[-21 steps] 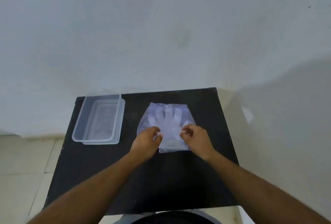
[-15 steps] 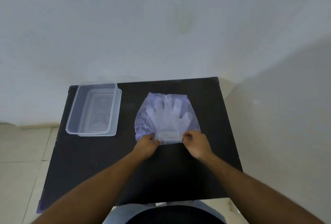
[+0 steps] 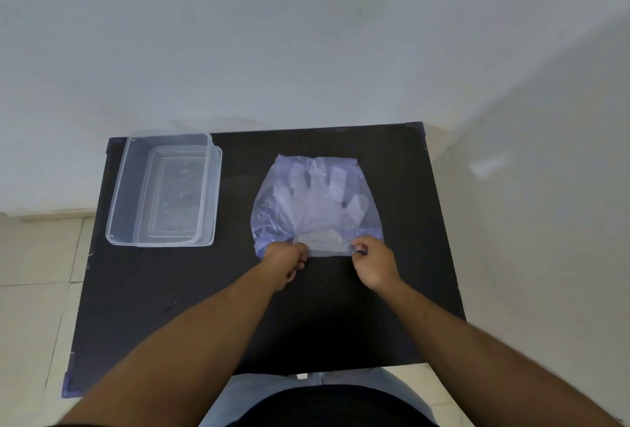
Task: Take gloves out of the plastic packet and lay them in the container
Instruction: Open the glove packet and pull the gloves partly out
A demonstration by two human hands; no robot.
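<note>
Gloves (image 3: 318,203) lie flat inside packet (image 3: 315,205) on tabletop (image 3: 341,317), fingers pointing away from the person. Left hand (image 3: 284,256) and right hand (image 3: 373,261) each keep a pinched grip on its near edge; container (image 3: 163,188) sits left.

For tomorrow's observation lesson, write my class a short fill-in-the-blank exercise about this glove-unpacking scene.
1. The clear container stands on the ____ table.
2. The gloves lie inside the plastic ____.
3. The left hand and right hand both pinch the packet's ____ edge.
4. The container holds ____ gloves.

Missing words: black; packet; near; no
</note>
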